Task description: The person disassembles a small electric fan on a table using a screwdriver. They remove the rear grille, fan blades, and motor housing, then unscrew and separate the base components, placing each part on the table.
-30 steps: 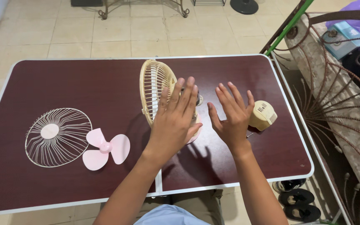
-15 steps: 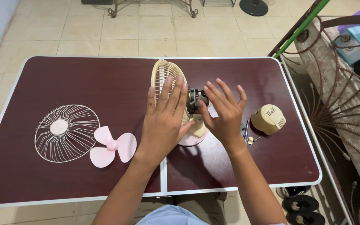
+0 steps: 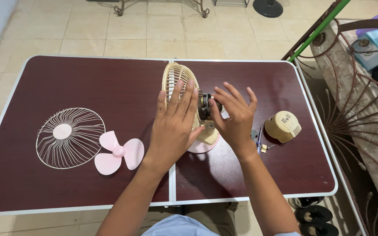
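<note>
The person is standing over a dark red folding table (image 3: 66, 78) with a small desk fan taken partly apart on it. The left hand (image 3: 173, 124) is lying flat and spread, fingers open, against the back of the cream rear fan guard (image 3: 174, 83), which is standing upright near the table's middle. The right hand (image 3: 235, 118) is hovering with fingers loosely splayed and gripping nothing, its thumb just touching the exposed fan motor (image 3: 205, 105) behind the guard. The pink fan base (image 3: 200, 146) is peeking out beneath both palms. To the left, the wire front fan guard (image 3: 70, 137) is lying flat, with the pink fan blade (image 3: 119, 152) just beside it. To the right, the cream motor cover (image 3: 283, 126) is sitting near a few small screws (image 3: 263, 147).
</note>
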